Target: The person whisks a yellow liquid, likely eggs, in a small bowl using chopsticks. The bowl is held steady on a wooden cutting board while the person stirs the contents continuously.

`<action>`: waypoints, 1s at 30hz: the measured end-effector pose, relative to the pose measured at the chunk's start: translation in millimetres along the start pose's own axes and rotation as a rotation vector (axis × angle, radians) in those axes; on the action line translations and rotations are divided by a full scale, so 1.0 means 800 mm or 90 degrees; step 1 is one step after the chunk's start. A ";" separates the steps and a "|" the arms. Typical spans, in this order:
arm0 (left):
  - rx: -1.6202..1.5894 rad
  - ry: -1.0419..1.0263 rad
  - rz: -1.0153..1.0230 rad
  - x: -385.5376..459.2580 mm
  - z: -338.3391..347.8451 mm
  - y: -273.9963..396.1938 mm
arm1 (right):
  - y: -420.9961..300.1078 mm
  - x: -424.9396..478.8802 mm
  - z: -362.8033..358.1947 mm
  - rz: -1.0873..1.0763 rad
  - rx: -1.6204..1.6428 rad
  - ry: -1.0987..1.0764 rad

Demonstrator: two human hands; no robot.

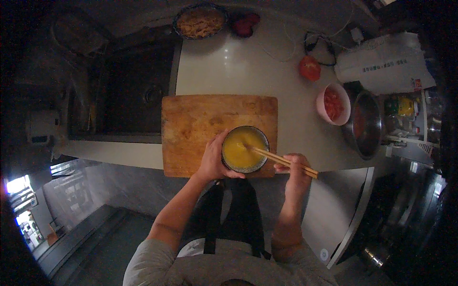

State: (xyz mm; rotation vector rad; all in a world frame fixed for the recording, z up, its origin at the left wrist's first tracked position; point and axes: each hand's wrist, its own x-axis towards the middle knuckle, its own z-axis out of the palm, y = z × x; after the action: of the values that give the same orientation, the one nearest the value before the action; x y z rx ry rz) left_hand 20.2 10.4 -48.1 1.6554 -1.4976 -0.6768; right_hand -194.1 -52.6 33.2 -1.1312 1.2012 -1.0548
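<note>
My left hand (pixel 214 161) grips a dark-rimmed bowl (pixel 263 166) from its left side, fingers around the wall and thumb side near its lower rim. Yellow liquid (pixel 239 153), which looks like beaten egg, fills much of the bowl. A pair of wooden chopsticks (pixel 282 159) is in my right hand (pixel 297 169), to the right of the bowl. Their tips dip into the liquid near its middle. Beneath the bowl is a wooden cutting board (pixel 200 121), at the counter's front edge; whether the bowl rests on it I cannot tell.
A dark sink (pixel 136 82) lies to the left. On the right are a red tomato (pixel 309 68), a pink bowl (pixel 322 111) of chopped red pieces and a metal basin (pixel 372 125). A bowl of food (pixel 200 22) and a dark red item (pixel 245 25) stand at the back.
</note>
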 end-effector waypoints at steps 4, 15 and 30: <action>-0.019 -0.017 -0.008 0.002 -0.001 0.001 | -0.002 -0.002 0.003 0.037 0.012 -0.011; -0.040 -0.024 -0.031 -0.003 0.003 -0.008 | 0.008 -0.007 -0.004 -0.012 0.016 0.001; -0.039 -0.023 -0.039 -0.006 0.012 -0.021 | 0.008 -0.012 -0.012 0.014 0.037 0.031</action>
State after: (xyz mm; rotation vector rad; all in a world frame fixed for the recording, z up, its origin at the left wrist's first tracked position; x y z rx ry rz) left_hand 20.8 13.0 -67.9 1.6573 -1.4417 -0.7816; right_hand -204.3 -42.7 27.9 -1.0509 1.2111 -1.0986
